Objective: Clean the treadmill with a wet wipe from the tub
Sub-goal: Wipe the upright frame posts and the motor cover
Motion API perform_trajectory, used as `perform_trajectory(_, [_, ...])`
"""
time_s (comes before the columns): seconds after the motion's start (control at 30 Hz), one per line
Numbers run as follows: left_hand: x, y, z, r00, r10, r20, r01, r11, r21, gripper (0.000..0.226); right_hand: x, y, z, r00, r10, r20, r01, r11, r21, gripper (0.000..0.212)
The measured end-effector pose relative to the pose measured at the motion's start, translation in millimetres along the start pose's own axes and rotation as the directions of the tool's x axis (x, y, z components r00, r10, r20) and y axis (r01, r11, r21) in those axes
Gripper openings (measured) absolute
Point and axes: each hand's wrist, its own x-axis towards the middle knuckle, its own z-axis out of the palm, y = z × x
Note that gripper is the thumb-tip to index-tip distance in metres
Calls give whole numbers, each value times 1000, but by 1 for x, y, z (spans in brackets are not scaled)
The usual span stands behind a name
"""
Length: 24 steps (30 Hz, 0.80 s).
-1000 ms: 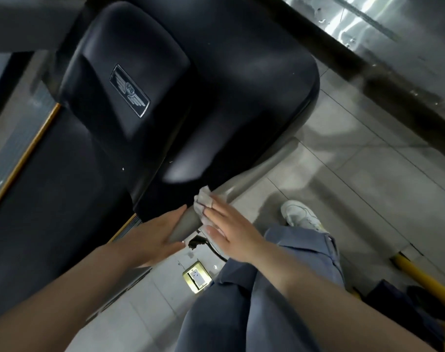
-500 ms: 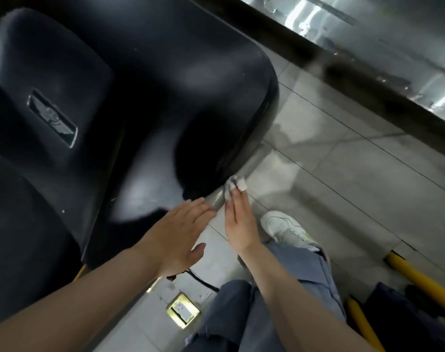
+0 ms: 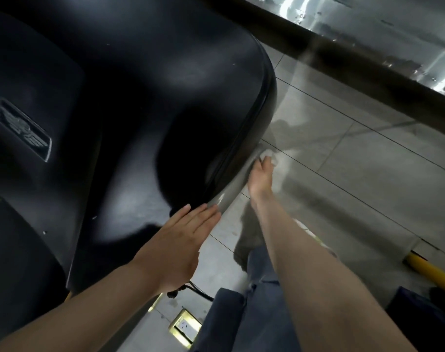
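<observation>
The treadmill's glossy black motor cover (image 3: 145,102) fills the left and centre of the head view, with a winged badge (image 3: 24,130) on its left. A grey base rail (image 3: 231,194) runs along its lower right edge. My right hand (image 3: 260,177) reaches far along that rail and presses a crumpled white wet wipe (image 3: 269,158) against it with straight fingers. My left hand (image 3: 180,240) lies flat, fingers straight, its tips resting on the cover's rim beside the rail. The tub is out of view.
Grey floor tiles (image 3: 356,174) spread to the right, bounded by a dark ledge and shiny metal wall (image 3: 368,29). A brass floor socket (image 3: 184,329) with a black cable sits near my blue trouser leg (image 3: 254,313). A yellow bar (image 3: 432,273) lies at the right.
My right hand has slid the wipe farther along the grey rail, away from me. My left hand has stayed on the cover's rim. The view has swung left to right over the cover.
</observation>
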Motion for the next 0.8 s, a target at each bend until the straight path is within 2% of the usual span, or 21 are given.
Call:
perform_trajectory(0.1, [-1, -1, 3, 1000, 5, -11, -5, 998, -61, 88, -69, 21, 5, 996, -2, 88, -2, 999, 41, 47])
perform_trajectory(0.17, [-1, -1, 3, 1000, 0, -28, -3, 994, -110, 84, -90, 28, 3, 989, -54, 138, 44, 996, 77, 57])
perform_trajectory(0.27, [0, 0, 4, 999, 2, -51, -11, 986, -167, 84, -35, 31, 1, 996, -54, 72, 35, 969, 245, 71])
perform_trajectory(0.33, [0, -2, 4, 997, -32, -68, 19, 982, -186, 83, 14, 30, 3, 997, 49, 62, -67, 947, 313, 73])
perform_trajectory(0.4, [1, -2, 5, 996, -54, -77, 39, 983, -177, 81, 15, 16, 4, 992, 111, 65, -126, 940, 317, 76])
perform_trajectory(0.47, [1, -2, 5, 995, -80, -54, 68, 978, -197, 80, -11, 12, 2, 984, 140, 105, -166, 940, 297, 66])
perform_trajectory(0.53, [2, -2, 5, 996, -87, -16, 81, 970, -230, 81, -45, 23, -2, 961, 151, 232, -211, 942, 262, 49])
perform_trajectory(0.57, [3, -3, 4, 996, -86, -7, 82, 966, -244, 82, -61, 28, -6, 948, 152, 280, -220, 949, 228, 48])
perform_trajectory(0.63, [4, -3, 3, 997, -77, 2, 75, 968, -240, 83, -81, 29, -15, 954, 93, 287, -158, 964, 214, 53])
perform_trajectory(0.73, [0, 0, 2, 994, -94, 46, 103, 962, -254, 83, -71, 5, -18, 963, -178, 202, 123, 959, 256, 44])
perform_trajectory(0.8, [1, -1, 1, 995, -100, 18, 102, 960, -259, 84, -56, -3, -4, 974, -214, 76, 185, 941, 282, 48])
